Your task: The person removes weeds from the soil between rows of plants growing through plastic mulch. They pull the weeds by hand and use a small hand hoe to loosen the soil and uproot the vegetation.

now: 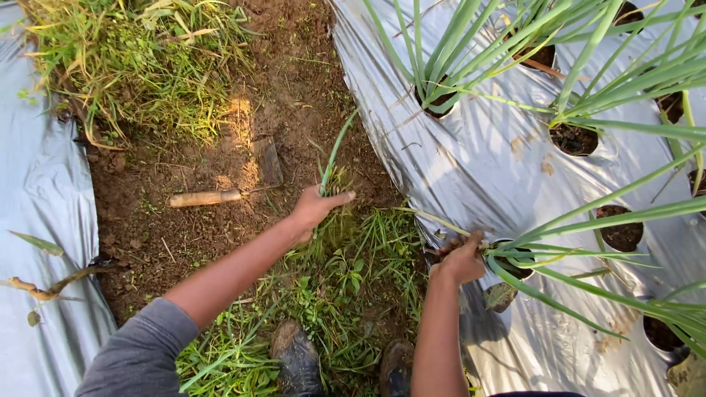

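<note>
Head view, looking down into a dirt furrow (184,220) between two beds covered in silver plastic mulch (471,169). The left hand (315,209) is closed around a tuft of pulled weeds (332,173), held just above the soil near the furrow's middle; the tuft's long green blade rises away from the person, tilted slightly right, so its long axis runs roughly along the furrow. The right hand (462,257) is at the left edge of the right-hand bed, fingers curled down at the rim of a planting hole (515,261) in the plastic, touching or gripping the base of the green onion plant (588,220) rooted there; whether it clamps on a weed, the stalk or soil cannot be told, since the fingers hide the contact. The two hands are well apart, left over bare ground, right over the mulch edge. The onion leaves fan out to the right and away from the person, clear of the left hand. The right hand is plainly the nearer to the hole. A wooden-handled hand tool (220,195) lies flat on the soil left of the left hand, handle pointing left, untouched. A clump of uprooted grass (132,66) lies at the far left of the furrow. Standing weeds (338,294) grow between the hands, above the person's boots (298,360).
</note>
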